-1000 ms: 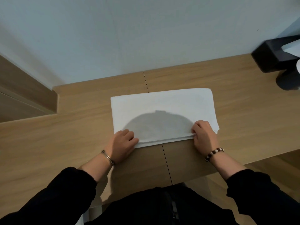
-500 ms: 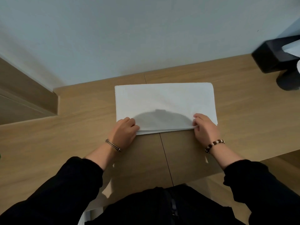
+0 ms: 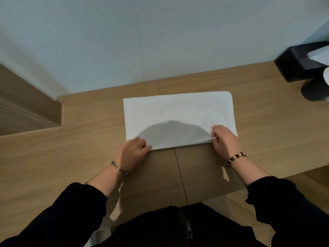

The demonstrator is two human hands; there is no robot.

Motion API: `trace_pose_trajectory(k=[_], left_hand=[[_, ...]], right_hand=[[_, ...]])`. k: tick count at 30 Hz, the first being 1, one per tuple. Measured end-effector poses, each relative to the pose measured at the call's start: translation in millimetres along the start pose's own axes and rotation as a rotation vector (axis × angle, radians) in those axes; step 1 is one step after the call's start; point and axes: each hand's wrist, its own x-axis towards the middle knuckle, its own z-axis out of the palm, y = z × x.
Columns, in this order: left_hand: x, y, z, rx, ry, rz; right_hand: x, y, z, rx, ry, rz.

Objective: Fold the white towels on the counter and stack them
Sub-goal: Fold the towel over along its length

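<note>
Towel [image 3: 178, 113] has slid back toward the wall in the last second and lies flat mid-table [image 3: 267, 122], layers squarer. Left hand [image 3: 132, 151] grips the near-left corner, right hand [image 3: 225, 139] pinches the near-right layers. Probably set for the next fold; no stack yet.

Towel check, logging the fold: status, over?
Left hand grips towel near-left corner; right hand pinches near-right edge. Towel folded, flat on counter. Black box far right, apart.

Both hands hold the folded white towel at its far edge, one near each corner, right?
No. The head view shows the left hand and right hand holding the folded white towel at its near edge, one near each corner; the far edge lies untouched.
</note>
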Motion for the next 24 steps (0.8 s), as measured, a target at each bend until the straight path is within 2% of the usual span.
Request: trace_pose_trajectory(k=[4,7,9,11,13,16,18,21,24], left_hand=[[0.3,1.6,-6.0,-0.006,-0.036,0.004],[5.5,5.3,-10.4,-0.068,-0.110,-0.043],[14.5,9.6,-11.3,-0.079,-0.084,-0.115],[29.8,16.2,-7.1,-0.022,-0.062,-0.179],[51.3,23.5,5.0,0.060,-0.101,-0.282],[71.1,24.9,25.7,0.081,-0.364,-0.455],[68.1,16.2,39.5,0.106,-0.485,-0.537],[58.8,9.4,45.1,0.116,-0.493,-0.537],[59.5,8.7,43.6,0.131,-0.498,-0.515]], right_hand=[[-12.5,10.2,1.7,-0.122,0.062,-0.025],[-15.5,3.6,2.2,-0.067,0.098,0.056],[-11.8,-5.9,0.6,-0.039,0.130,0.083],[-3.1,-19.7,2.5,-0.022,0.054,0.060],[8.1,-38.3,9.4,-0.025,-0.103,0.023],[22.3,-50.9,31.9,-0.160,-0.213,-0.064],[25.3,-37.7,36.4,-0.240,-0.264,-0.011],[24.4,-4.7,25.4,-0.254,-0.202,0.116],[21.8,0.8,23.3,-0.248,-0.157,0.170]])
